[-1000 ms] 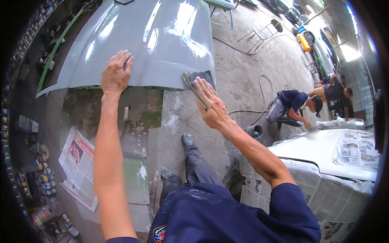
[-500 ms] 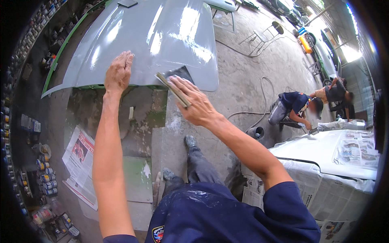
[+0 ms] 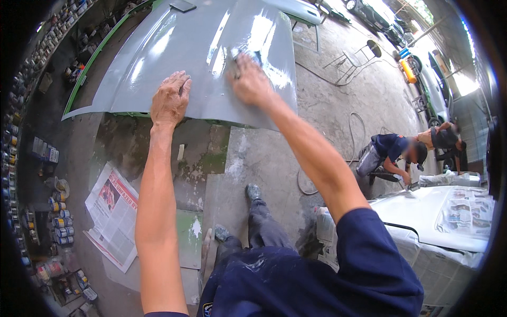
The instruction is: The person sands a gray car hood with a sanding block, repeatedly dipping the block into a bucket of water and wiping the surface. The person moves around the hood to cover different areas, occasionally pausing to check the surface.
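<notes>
A glossy, wet-looking grey car hood (image 3: 206,90) lies in front of me with its near edge toward my body. My right hand (image 3: 251,82) is on its right half, closed over a sanding block (image 3: 236,55) with a dark sheet under it. Motion smears the block and fingers. My left hand (image 3: 170,100) rests at the hood's near edge, left of centre; it holds nothing visible, its fingers laid over the surface and close together. Farther up the hood lies a flat dark pad (image 3: 182,6).
Paint cans (image 3: 63,227) and shelving line the left side. Newspaper (image 3: 113,219) lies on the floor. At right, a crouching person (image 3: 388,153) works by a white panel (image 3: 422,214) with paper-covered sides. A hose (image 3: 353,132) and a stool (image 3: 364,55) stand beyond.
My right hand has moved up and away across the hood with the sanding block, from the near edge. The left hand stays near the edge. The whole view has shifted slightly.
</notes>
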Available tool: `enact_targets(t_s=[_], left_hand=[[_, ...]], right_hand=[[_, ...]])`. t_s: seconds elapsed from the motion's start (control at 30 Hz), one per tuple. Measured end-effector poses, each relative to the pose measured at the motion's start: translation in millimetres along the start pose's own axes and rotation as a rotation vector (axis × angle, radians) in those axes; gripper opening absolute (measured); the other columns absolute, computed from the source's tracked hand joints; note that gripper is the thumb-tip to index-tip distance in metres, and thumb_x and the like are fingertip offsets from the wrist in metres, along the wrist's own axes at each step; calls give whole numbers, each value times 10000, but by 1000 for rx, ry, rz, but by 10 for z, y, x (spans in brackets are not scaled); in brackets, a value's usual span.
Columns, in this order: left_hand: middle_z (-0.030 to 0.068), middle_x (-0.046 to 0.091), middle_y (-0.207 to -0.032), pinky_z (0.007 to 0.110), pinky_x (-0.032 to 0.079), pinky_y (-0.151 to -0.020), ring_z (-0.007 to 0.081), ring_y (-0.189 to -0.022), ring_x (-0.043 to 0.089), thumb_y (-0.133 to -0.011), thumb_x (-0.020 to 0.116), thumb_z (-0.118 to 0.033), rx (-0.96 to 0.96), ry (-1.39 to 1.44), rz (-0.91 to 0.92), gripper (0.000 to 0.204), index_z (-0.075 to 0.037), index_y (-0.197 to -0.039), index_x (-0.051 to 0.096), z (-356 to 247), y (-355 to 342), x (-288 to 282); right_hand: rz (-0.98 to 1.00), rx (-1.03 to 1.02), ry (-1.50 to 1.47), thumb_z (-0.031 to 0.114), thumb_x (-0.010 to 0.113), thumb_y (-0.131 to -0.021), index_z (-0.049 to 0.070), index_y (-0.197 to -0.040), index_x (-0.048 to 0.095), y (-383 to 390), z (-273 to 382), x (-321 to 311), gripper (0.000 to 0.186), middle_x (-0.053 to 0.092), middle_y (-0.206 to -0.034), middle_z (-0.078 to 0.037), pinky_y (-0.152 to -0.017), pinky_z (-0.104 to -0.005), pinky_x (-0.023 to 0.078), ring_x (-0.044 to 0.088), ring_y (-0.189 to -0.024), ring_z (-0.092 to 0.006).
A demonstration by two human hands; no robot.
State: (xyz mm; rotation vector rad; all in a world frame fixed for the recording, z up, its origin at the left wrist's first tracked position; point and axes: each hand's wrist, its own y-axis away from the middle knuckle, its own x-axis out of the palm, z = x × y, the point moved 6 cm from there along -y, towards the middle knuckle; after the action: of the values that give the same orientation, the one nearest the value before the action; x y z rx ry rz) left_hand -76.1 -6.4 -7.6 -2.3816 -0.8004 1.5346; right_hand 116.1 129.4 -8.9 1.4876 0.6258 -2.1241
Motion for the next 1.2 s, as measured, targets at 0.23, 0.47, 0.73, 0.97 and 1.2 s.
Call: enact_targets(t_s=[0.23, 0.47, 0.73, 0.97, 1.2], left_hand=[[134, 669, -1447, 421, 416, -1218, 310, -1423, 559, -1105, 523, -357, 75, -4, 2, 422, -48, -1296, 738, -2, -17, 37], [125, 698, -1407, 422, 440, -1200, 315, -1388, 593, -1095, 562, -328, 90, -16, -14, 377, -53, -1267, 755, -18, 6, 41], [121, 705, -1397, 423, 460, -1175, 315, -1381, 600, -1077, 590, -272, 44, -12, -9, 328, -59, -1259, 759, -69, -60, -51], [127, 699, -1406, 422, 453, -1175, 321, -1398, 582, -1080, 578, -328, 37, 10, 8, 385, -52, -1290, 747, 1, -64, 8], [184, 658, -1455, 388, 431, -1184, 346, -1407, 578, -1116, 505, -397, -149, 286, 94, 483, -38, -1373, 703, 119, -206, 89]], right_hand=[[151, -512, 60, 529, 256, -1136, -28, -1686, 110, 1332, 411, 163, 796, 78, -1779, -212, -1358, -417, 75, 59, -1658, -296], [169, -192, 121, 517, 238, -1140, 99, -1712, 170, -921, -810, -84, 712, 105, -1795, -115, -1360, -401, 74, 87, -1657, -268], [31, -1, 24, 525, 293, -1122, 43, -1691, 216, -1597, -1040, -101, 749, 196, -1764, -189, -1350, -417, 132, 185, -1633, -340], [124, -239, -16, 491, 280, -1136, -27, -1685, 98, 57, -40, -35, 777, 131, -1765, -236, -1355, -430, 72, 126, -1647, -326], [120, -559, 82, 380, 346, -1142, 5, -1683, 206, 1426, 442, -37, 672, 204, -1755, -219, -1360, -421, 125, 163, -1642, -324]])
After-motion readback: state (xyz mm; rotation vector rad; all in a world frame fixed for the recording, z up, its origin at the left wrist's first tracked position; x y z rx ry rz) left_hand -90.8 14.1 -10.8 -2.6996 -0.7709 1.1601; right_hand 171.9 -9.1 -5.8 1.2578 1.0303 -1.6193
